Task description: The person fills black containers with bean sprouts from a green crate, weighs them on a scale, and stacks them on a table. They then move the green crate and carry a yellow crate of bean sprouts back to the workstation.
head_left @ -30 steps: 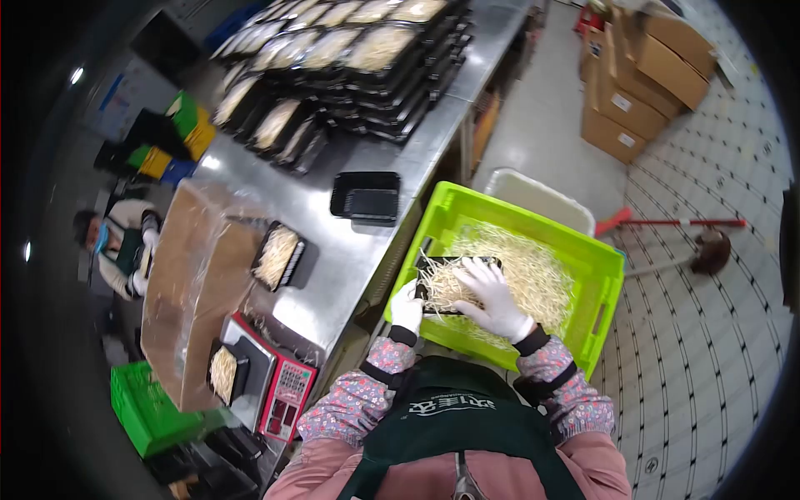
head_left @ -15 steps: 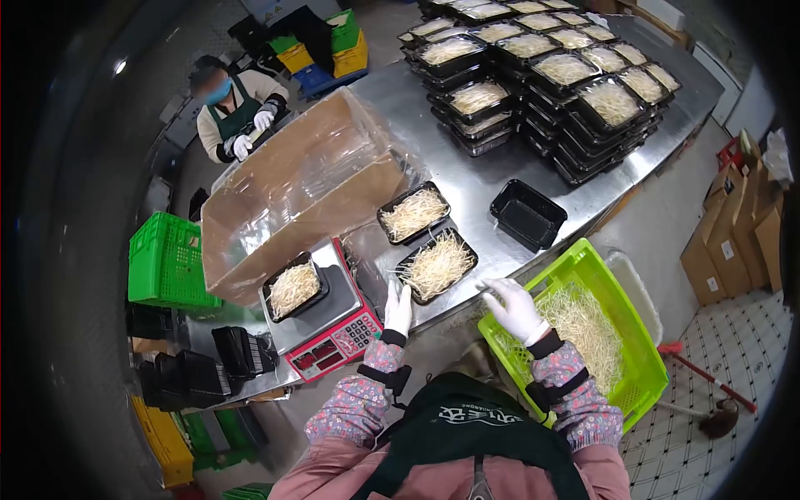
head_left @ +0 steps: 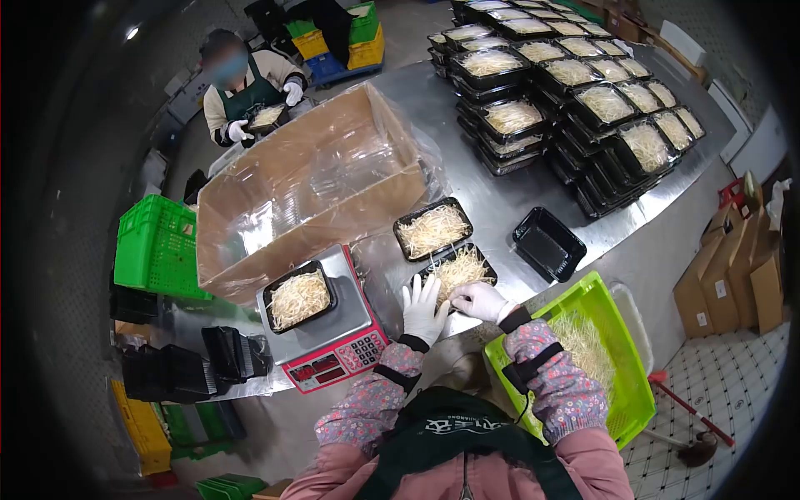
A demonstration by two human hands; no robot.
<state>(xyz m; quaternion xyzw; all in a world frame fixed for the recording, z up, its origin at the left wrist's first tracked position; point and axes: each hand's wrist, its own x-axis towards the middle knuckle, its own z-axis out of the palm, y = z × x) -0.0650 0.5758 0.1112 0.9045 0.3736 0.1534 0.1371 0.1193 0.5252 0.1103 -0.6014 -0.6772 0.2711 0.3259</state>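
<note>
Right of the red-and-silver flat electronic scale (head_left: 329, 332), the white-gloved left hand (head_left: 423, 312) touches the near edge of a black rectangular plastic tray of pale sprouts (head_left: 492, 272); the white-gloved right hand (head_left: 482, 302) has its grip bunched at that edge. On the scale rests another black sprout-filled plastic tray (head_left: 332, 292). Beyond the scale stands an open, plastic-lined brown cardboard box (head_left: 350, 196); well right of it, a lime-green plastic crate (head_left: 623, 354) holds loose sprouts.
</note>
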